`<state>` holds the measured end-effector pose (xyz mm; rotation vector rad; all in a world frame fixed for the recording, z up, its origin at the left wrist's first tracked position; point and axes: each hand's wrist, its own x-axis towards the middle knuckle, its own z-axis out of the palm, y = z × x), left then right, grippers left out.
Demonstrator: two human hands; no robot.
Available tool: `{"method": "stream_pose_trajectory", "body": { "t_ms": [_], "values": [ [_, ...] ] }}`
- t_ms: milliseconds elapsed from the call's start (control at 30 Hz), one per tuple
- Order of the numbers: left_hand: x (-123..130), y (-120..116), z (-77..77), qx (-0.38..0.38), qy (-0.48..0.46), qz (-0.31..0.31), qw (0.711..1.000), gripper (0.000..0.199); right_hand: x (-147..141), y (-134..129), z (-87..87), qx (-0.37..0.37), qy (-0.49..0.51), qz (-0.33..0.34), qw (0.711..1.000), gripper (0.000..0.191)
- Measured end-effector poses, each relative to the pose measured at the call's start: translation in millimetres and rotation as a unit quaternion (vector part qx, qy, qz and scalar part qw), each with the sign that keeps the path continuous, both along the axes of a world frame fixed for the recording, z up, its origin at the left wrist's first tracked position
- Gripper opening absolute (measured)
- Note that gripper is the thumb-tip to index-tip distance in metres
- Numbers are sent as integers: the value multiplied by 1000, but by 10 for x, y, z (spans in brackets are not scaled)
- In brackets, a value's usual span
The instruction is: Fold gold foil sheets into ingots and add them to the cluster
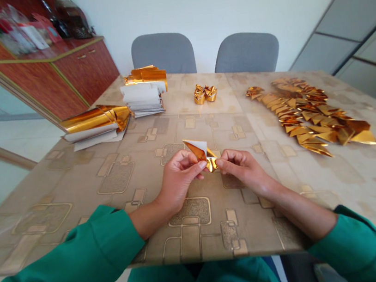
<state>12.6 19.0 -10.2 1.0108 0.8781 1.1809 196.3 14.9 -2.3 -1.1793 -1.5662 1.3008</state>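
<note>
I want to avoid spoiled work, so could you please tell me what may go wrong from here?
The gold foil piece is held between the left hand and the right hand; pulling hard could perhaps tear or crease it. The folded gold pieces on the right lie crowded together, so a bump might disarrange them. The taller stack of sheets looks uneven and might slide if knocked.

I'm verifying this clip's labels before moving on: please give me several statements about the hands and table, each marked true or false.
1. The left hand and right hand both hold one folded gold paper. True.
2. The sleeves are red. False: the sleeves are green.
3. The spread of gold pieces lies to the hands' right. True.
4. The sheet stacks lie on the right side of the table. False: the sheet stacks lie on its left.
</note>
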Motion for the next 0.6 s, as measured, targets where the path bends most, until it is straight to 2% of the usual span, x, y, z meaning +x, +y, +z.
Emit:
{"method": "stream_pose_trajectory", "body": {
  "t_ms": [200, 400, 500, 600],
  "values": [
    [-4, -7, 30, 50, 30, 36, 998, 17, -28, -11, 15, 2, 2, -11, 1000, 46],
    [-36, 13, 17, 83, 96, 25, 992, 17, -18, -42, 54, -4, 21, -22, 1000, 45],
    [-59, 31, -17, 150, 164, 14, 975, 20, -13, -59, 66, -3, 28, -35, 999, 42],
    [-93, 52, -13, 245, 246, 20, 938, 21, -23, -70, 78, 4, 35, -36, 999, 42]
  ]
}}
